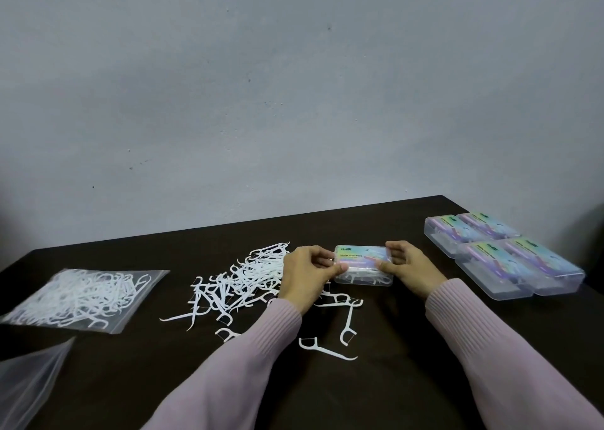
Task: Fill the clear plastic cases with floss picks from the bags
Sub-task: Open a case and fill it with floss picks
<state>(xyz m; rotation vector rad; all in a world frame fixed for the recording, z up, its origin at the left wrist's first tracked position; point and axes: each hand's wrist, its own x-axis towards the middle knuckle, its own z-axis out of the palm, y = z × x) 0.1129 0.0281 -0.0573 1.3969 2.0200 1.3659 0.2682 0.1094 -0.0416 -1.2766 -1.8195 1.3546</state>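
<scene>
Clear plastic case (pixel 363 266) w/ colourful label, lid down, picks inside, centre of table, loose white floss picks (pixel 242 279) heaped just left, full zip bag (pixel 81 295) far left, four filled cases (pixel 503 253) grouped right

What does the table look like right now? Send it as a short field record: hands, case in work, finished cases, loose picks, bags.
left hand: grips the left end of the case in work
right hand: grips its right end
case in work: clear, lid with a colourful label on top, white picks inside, on the table
grouped cases: four, lids on, side by side at far right
loose picks: heap left of the hands, a few strays nearer the person
full bag: flat at left, holds picks
second bag: clear, bottom-left corner, contents cannot be told
</scene>
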